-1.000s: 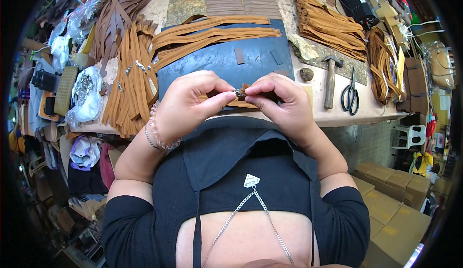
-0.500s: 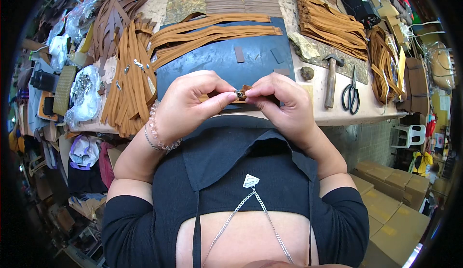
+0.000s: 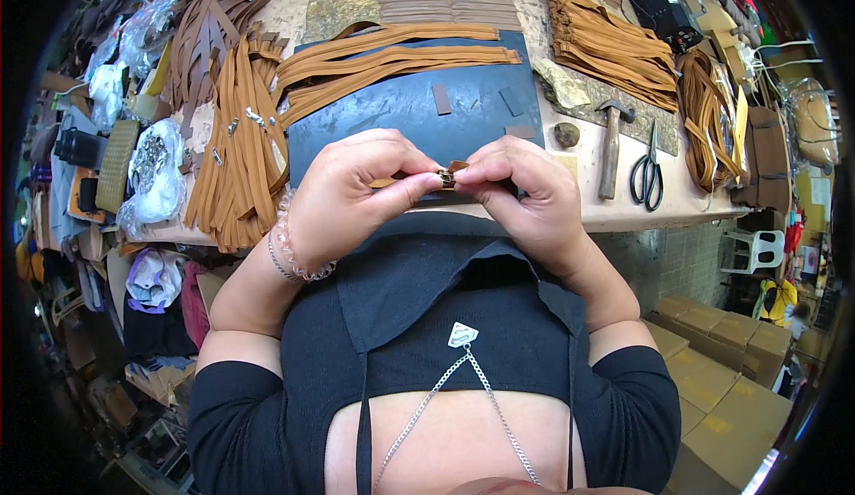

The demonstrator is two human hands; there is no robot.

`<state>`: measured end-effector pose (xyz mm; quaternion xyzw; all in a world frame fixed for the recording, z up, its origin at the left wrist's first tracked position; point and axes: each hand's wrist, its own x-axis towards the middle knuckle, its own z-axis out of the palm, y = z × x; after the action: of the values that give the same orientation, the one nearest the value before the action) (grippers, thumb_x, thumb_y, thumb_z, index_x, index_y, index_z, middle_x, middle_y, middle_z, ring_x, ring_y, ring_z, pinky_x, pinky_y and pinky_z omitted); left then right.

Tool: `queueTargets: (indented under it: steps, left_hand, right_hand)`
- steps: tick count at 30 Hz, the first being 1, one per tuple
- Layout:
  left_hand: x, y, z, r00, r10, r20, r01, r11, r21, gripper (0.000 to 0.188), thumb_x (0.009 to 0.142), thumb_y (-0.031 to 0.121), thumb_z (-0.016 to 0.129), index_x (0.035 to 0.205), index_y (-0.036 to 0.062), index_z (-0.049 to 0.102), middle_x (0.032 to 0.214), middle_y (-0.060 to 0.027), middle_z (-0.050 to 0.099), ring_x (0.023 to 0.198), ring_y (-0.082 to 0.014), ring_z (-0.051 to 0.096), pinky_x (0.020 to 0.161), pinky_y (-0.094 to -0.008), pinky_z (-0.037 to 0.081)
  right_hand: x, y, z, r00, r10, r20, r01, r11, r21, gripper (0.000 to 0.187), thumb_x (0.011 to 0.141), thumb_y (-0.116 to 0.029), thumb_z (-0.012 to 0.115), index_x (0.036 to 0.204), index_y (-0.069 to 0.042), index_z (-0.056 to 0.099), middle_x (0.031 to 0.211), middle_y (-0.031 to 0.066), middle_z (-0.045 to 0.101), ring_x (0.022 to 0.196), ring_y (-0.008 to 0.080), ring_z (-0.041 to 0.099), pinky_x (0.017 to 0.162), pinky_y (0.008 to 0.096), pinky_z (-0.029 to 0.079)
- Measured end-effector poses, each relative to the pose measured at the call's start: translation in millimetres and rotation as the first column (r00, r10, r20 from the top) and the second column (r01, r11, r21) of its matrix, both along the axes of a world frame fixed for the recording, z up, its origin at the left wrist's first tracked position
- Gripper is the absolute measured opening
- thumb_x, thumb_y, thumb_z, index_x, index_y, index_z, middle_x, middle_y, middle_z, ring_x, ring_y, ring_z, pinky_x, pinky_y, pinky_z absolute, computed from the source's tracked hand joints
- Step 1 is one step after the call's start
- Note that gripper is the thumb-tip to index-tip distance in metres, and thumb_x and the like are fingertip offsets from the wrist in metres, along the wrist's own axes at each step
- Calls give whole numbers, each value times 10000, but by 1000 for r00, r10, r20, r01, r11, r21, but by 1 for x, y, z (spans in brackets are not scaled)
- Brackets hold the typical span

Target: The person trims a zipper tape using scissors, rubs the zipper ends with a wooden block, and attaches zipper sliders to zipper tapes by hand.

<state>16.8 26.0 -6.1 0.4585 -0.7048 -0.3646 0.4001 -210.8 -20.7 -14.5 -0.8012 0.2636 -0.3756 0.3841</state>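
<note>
Just past the table's front edge, my two hands meet fingertip to fingertip. Thumb and forefinger of my left hand (image 3: 370,174) are closed on a small dark metal zipper slider (image 3: 445,176). My right hand (image 3: 517,179) pinches the end of a brown zipper tape (image 3: 457,166) against that slider. More of the tape runs behind my left fingers, mostly hidden. Beyond my hands, several brown zipper tapes (image 3: 401,58) lie across a dark blue mat (image 3: 356,112), with small dark strips on it.
Left of the mat hangs a pile of brown zippers (image 3: 236,139), some with metal sliders. A hammer (image 3: 612,152), black scissors (image 3: 650,170) and a round stone-like lump (image 3: 566,135) lie to the right. Behind them is a zipper bundle (image 3: 614,45). Cardboard boxes (image 3: 712,379) stand lower right.
The slider and tape end have shifted very slightly within my fingertips, and the slider sits a touch lower and to the right. Both hands keep their pinch.
</note>
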Motion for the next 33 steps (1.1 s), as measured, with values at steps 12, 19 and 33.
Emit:
queueTargets:
  steps: [12, 19, 33]
  left_hand:
    - [1, 1, -4, 959, 32, -283, 71, 935, 348, 104, 913, 88, 714, 905, -15, 721, 870, -55, 680, 806, -131, 623, 737, -258, 485]
    - [-3, -1, -8, 851, 131, -508, 219, 792, 570, 144, 966, 135, 664, 935, 3, 712, 910, -22, 665, 830, -90, 597, 774, -245, 484]
    - [-9, -5, -24, 685, 281, -672, 312, 720, 620, 179, 966, 225, 691, 996, 51, 723, 830, 6, 642, 748, -55, 559, 647, -189, 415]
  right_hand:
    - [2, 4, 2, 997, 22, 69, -45, 935, 352, 145, 826, 57, 702, 951, -13, 681, 929, 66, 687, 864, 146, 663, 774, 279, 531]
    - [6, 8, 7, 971, -42, 237, -152, 659, 737, 149, 883, 3, 683, 1013, -45, 627, 1017, 18, 627, 936, 83, 599, 868, 253, 495]
    - [8, 10, -8, 930, -42, 366, -186, 805, 563, 146, 884, 47, 675, 967, -46, 598, 1024, 35, 597, 918, 90, 584, 828, 246, 486]
